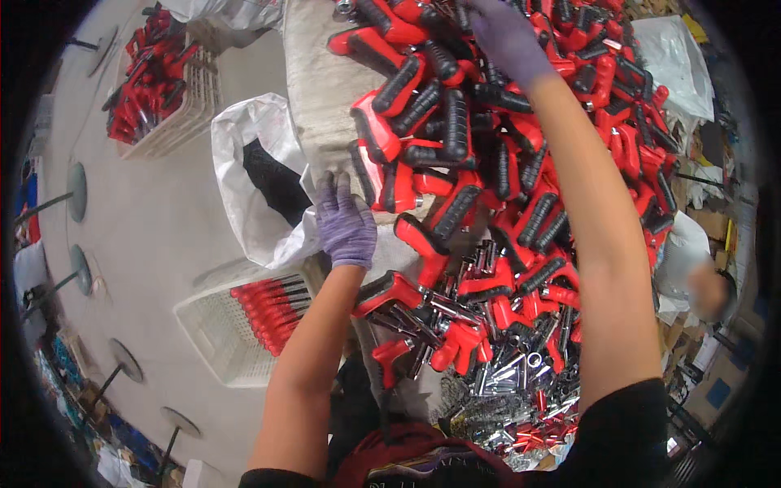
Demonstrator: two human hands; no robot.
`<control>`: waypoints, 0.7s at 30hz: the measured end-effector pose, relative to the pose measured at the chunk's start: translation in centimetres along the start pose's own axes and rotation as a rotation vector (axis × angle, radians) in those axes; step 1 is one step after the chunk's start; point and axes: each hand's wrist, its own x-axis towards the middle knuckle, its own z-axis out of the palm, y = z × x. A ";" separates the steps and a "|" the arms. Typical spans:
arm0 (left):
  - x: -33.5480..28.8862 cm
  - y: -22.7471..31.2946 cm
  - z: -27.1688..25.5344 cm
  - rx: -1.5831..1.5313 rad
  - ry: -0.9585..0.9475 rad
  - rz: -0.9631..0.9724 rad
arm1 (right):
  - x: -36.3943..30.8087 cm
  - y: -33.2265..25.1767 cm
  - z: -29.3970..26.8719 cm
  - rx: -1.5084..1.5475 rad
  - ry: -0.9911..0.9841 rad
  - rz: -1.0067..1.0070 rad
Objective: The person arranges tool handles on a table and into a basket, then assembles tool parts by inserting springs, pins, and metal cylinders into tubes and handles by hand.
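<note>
My left hand (346, 224), in a purple glove, lies with its fingers stretched out at the table's left edge. Its fingertips touch the pale table cover (321, 89), right beside the mouth of a white woven sack (236, 195). My right hand (517, 45), gloved alike, reaches to the far side of a big heap of red-and-black pistol-shaped handles (455, 122). Its fingertips run past the upper picture edge and among the handles, so whether they grip one is hidden. Some handles have short metal ends.
Shiny metal parts (508, 374) lie heaped at the table's near end. On the floor at left, a white crate (199, 342) holds a row of red-handled pieces. Another crate (175, 134) behind it is full of red-and-black handles. A person (708, 289) is at the right.
</note>
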 end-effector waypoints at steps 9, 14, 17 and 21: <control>-0.1 -1.6 -1.5 0.069 -0.021 -0.030 | 13.1 3.4 13.7 -0.761 -0.926 -0.320; 0.1 -0.6 -0.4 -0.014 -0.007 -0.009 | 14.3 15.3 17.0 -0.664 -0.785 -0.558; 0.2 -0.3 -0.4 -0.007 -0.009 -0.002 | 15.0 16.0 19.2 -0.526 -0.801 -0.465; 0.1 -1.3 -2.4 0.055 -0.048 -0.040 | 12.6 6.7 18.1 0.016 -0.545 0.212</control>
